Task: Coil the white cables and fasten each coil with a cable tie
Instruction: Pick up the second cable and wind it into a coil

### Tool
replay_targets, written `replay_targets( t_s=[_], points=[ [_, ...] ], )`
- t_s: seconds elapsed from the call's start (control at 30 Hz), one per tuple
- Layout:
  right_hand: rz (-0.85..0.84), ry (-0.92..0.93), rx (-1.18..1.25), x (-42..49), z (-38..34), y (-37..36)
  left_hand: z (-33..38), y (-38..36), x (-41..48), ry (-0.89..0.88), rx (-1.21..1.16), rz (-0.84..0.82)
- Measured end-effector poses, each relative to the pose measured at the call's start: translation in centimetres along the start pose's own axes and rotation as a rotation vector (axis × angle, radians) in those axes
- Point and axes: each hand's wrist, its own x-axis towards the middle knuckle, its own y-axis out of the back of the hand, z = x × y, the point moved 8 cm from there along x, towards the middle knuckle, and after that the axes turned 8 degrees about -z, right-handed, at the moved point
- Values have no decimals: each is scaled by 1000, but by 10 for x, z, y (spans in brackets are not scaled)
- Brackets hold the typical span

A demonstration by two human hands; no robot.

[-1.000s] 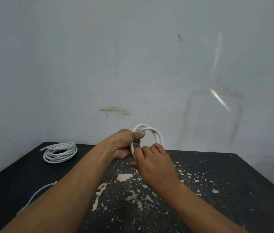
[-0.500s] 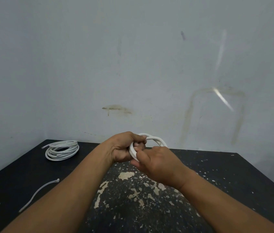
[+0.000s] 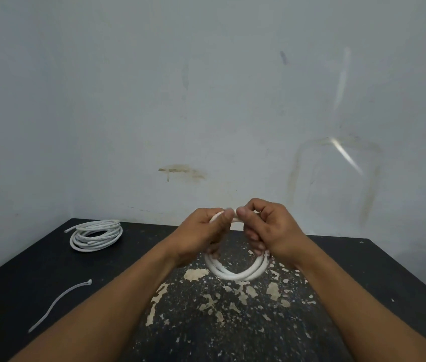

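A small coil of white cable point(image 3: 235, 271) hangs in the air above the middle of the black table, its lower loops showing below my hands. My left hand point(image 3: 202, 232) grips the coil's top on the left, thumb pressed over it. My right hand point(image 3: 268, 228) grips the top on the right, fingers curled round the loops. The thumbs nearly touch, and the coil's upper part is mostly hidden by them. A second, larger white cable coil point(image 3: 96, 235) lies flat at the table's far left. A loose white cable tie point(image 3: 59, 304) lies at the near left.
The black table point(image 3: 363, 283) has worn, flaking paint in its middle. A pale, stained wall point(image 3: 206, 100) rises right behind its far edge and along the left side.
The coil has swung from upright above my hands to hanging below them. My right hand moved from in front of the coil to its top right, beside my left thumb.
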Motion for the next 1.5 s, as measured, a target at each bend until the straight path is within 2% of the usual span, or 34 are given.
replay_targets(
  t_s=[0.1,0.17,0.3,0.43,0.6,0.83,1.03,1.17,1.27,1.4,1.5],
  points=[
    [-25,-125,-71,4,7,3,-11,3,1,102,-117,153],
    [39,-171,-96,6,15,2,-18,4,1,130,-181,203],
    [204,-159,56,3,26,3,-22,-4,1,172,-363,156],
    [168,-122,269,-1,28,-4,-19,-11,-4,97,-485,74],
    [256,-68,326,-1,25,-10,-21,-9,-9,-29,-575,139],
    [274,-86,309,6,20,-7,-16,2,-8,-43,-513,281],
    [145,-172,-146,13,20,-2,-18,9,-8,61,-380,400],
    [75,-264,81,9,32,-9,-24,14,-10,90,-470,430],
    [175,-338,-49,11,39,-9,-29,11,-12,107,-459,453],
    [307,-309,-316,13,38,-12,-28,15,-17,94,-232,500],
    [388,-252,-287,14,39,-13,-25,17,-21,33,-247,545]
  ],
)
